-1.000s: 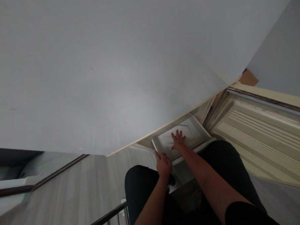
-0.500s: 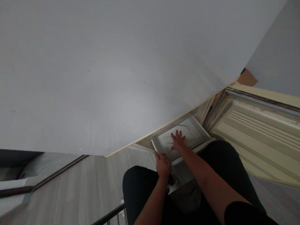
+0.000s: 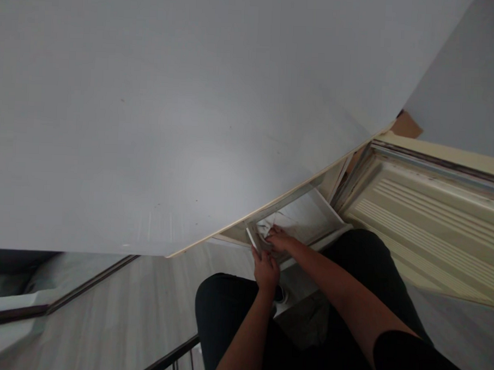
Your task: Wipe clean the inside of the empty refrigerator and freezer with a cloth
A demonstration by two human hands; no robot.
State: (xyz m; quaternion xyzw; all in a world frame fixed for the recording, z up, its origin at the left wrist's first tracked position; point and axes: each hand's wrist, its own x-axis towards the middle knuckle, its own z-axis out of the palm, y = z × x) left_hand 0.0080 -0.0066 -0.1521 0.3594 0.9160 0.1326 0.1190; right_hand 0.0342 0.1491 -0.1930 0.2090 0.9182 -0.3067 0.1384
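L hand [image 3: 266,270] clenched on white tray [image 3: 331,212] rim at 6 o'clock, prob. to steady it. R hand [image 3: 280,240] fingers bunch crumpled liner [image 3: 265,230] inside, at 7 o'clock corner.

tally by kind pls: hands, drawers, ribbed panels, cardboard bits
hands: 2, left hand and right hand
drawer: 1
ribbed panel: 1
cardboard: 1
total: 5

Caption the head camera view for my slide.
Left hand grips a white tray by its corner; right hand rests inside, under a grey panel.
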